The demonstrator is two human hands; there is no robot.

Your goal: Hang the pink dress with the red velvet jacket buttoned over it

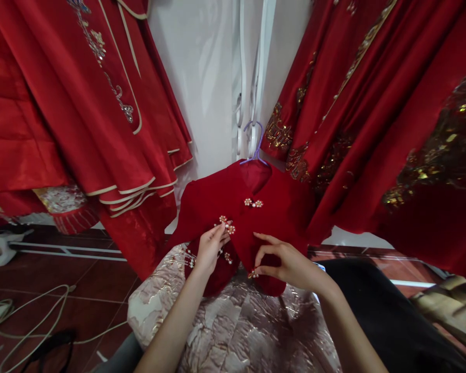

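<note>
Red velvet short jacket (217, 204) on lilac wire hanger (255, 147), draped over pale brocade skirt (233, 321). Left hand (209, 248) pinching pearl knot button (226, 225); right hand (291, 264) pinching lower placket. Likely soft, light, limp; beadwork fragile. Best gripped at fabric edge beside fastenings.

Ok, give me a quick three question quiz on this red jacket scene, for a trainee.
1. True or false: the red velvet jacket hangs on a purple hanger.
2. Which hand pinches the lowest pearl clasp? A) left hand B) right hand C) neither
3. Fill in: below the jacket lies a pale pink ____ skirt.

Key: 1 true. 2 B: the right hand has its fingertips on that clasp, while the left hand touches the middle clasp. 3 brocade.
</note>
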